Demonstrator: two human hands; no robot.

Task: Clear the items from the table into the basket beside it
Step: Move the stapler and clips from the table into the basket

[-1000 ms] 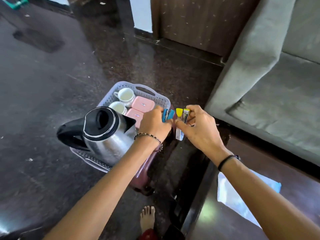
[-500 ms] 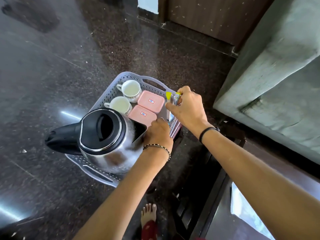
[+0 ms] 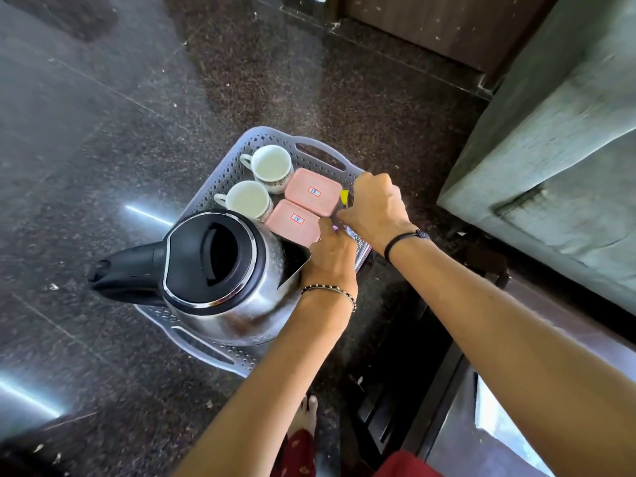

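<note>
Fingers of right hand [image 3: 373,210] clench a yellow-tipped item [image 3: 344,195] over basket [image 3: 220,177]; left hand [image 3: 332,254] grip unclear.

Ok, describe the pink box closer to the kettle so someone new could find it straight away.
Find the grey basket on the dark floor, with the steel kettle at its near end. Two pink boxes lie beside the two white cups; yours is the near pink box, by the kettle's spout.

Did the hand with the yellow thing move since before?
Yes. The right hand has gone down into the basket. Before, it was beside the basket's near corner; now it sits by the pink boxes, the yellow thing peeking out.
</note>
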